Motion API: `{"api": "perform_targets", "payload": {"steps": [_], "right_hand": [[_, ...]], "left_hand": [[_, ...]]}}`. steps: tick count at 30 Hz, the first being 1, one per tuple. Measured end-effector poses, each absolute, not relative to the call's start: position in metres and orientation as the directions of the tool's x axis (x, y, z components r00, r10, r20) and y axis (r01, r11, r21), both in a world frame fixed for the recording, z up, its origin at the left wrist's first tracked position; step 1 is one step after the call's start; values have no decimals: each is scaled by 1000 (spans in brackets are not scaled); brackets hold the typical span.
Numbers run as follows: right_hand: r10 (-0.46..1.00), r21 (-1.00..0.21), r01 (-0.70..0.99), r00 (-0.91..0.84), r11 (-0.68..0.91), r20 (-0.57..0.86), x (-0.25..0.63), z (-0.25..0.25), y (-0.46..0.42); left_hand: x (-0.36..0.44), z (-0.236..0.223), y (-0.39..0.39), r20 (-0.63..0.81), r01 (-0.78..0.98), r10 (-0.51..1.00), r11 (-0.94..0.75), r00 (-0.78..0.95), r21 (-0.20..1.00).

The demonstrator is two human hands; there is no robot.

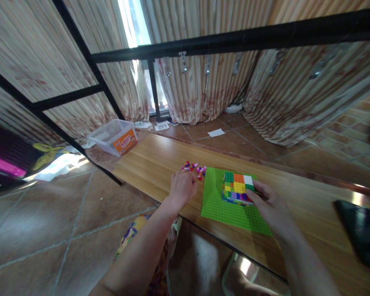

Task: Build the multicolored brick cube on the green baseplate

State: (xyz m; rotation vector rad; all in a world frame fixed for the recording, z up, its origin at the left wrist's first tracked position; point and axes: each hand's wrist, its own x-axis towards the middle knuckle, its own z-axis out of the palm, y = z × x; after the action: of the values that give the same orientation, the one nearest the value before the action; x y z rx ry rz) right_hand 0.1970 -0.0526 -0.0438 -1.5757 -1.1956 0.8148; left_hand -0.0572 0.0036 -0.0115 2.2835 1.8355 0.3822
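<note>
both forearms are bare, with the sleeves, if any, out of sight: the left forearm [143, 242] shows the longer stretch, smooth, widening from a narrow wrist toward the bottom edge, and the right forearm [308, 263] is similarly slim and tapers toward its wrist. the left hand [183, 187] and right hand [271, 205] are uncovered too, with slender fingers [267, 189] on the right one. below the left arm, loose patterned clothing [135, 234] shows, printed in irregular patches of yellow, purple and white, turning to darker reddish and orange tones in the shade. lower down there is a bare foot [172, 237], perhaps in pale footwear, though shadow and blur make that uncertain.
</note>
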Motion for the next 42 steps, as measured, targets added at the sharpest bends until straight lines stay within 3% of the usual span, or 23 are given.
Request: {"api": "perform_targets", "payload": {"steps": [11, 19, 29, 36, 42], "right_hand": [[952, -953, 293, 306, -79, 15, 196, -45, -50], [952, -949, 298, 307, -103, -6, 194, -42, -52], [938, -941, 317, 347, -117, 1, 192, -41, -49], [889, -844, 505, 451, -181, 80, 190, -38, -48], [932, -804, 590, 330, -79, 150, 185, -43, -39]], "left_hand": [[-54, -13, -3, 85, 962, 975, -219, 207, 164], [-53, -16, -3, 167, 942, 960, -256, 223, 216], [-31, -16, -13, 136, 899, 935, -354, 329, 259], [-18, -18, -23, 142, 868, 916, -400, 374, 293], [-14, -17, -29, 156, 836, 892, -453, 425, 309]]}}
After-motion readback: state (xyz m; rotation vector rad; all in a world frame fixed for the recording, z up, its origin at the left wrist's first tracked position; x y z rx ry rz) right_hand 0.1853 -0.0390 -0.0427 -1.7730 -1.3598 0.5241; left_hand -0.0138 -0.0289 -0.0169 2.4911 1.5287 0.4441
